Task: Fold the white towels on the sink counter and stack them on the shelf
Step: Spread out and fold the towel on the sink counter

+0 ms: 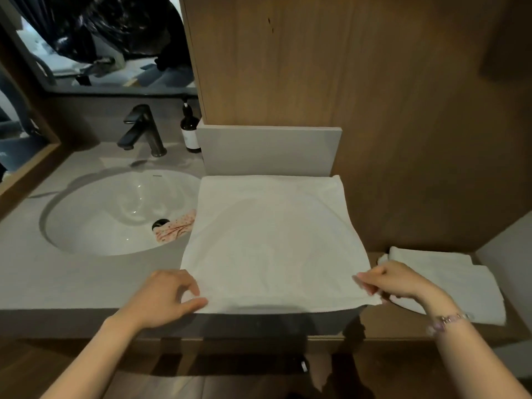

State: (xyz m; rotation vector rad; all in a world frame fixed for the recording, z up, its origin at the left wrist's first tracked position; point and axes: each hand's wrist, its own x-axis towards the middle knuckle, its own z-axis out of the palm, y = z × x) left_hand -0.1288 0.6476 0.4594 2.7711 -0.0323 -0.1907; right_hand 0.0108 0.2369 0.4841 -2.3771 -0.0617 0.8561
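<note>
Towel (273, 240) sits flat mid-frame on the counter (86, 283), left hand (169, 298) and right hand (394, 280) each pinching a near corner, so I'd lift both evenly and land them square on the far edge.

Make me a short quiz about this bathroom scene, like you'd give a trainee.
1. True or false: the spread towel lies inside the sink.
2. What lies by the sink's drain? A a pink cloth, B a sponge, C a cup.
3. Fill in: folded towels already lie on the ____ at the right.
Key: 1 false; 2 A; 3 shelf.
</note>
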